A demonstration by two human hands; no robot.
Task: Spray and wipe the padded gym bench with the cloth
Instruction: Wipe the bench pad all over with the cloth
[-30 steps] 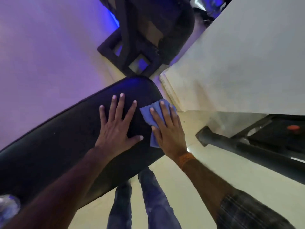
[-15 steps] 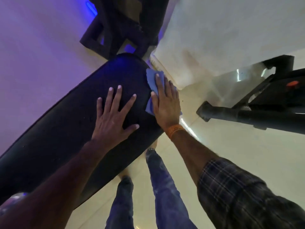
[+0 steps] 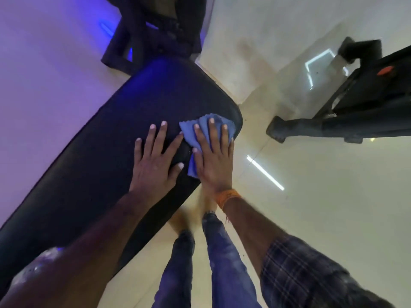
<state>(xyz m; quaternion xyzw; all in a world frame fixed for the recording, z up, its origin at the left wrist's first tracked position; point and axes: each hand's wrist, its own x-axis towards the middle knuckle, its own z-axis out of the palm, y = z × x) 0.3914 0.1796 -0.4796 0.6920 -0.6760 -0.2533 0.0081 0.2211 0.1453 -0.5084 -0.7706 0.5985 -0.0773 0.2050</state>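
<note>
A black padded gym bench (image 3: 93, 165) runs from the lower left up to the middle of the view. Near its far rounded end lies a blue cloth (image 3: 195, 134), pressed flat against the pad by my right hand (image 3: 213, 158), whose fingers are spread over it. My left hand (image 3: 155, 161) rests flat on the pad just left of the cloth, fingers apart, holding nothing. A clear bottle-like thing (image 3: 42, 261) shows partly at the lower left, half hidden behind my left forearm.
Dark gym equipment (image 3: 155, 30) stands beyond the bench's far end. A black machine frame with an orange knob (image 3: 355, 107) stands on the pale glossy floor at the right. My legs (image 3: 213, 263) are below the bench's near edge.
My right hand has slid the cloth back from the bench's right edge onto the top of the pad near its end. My left hand has stayed flat on the pad.
</note>
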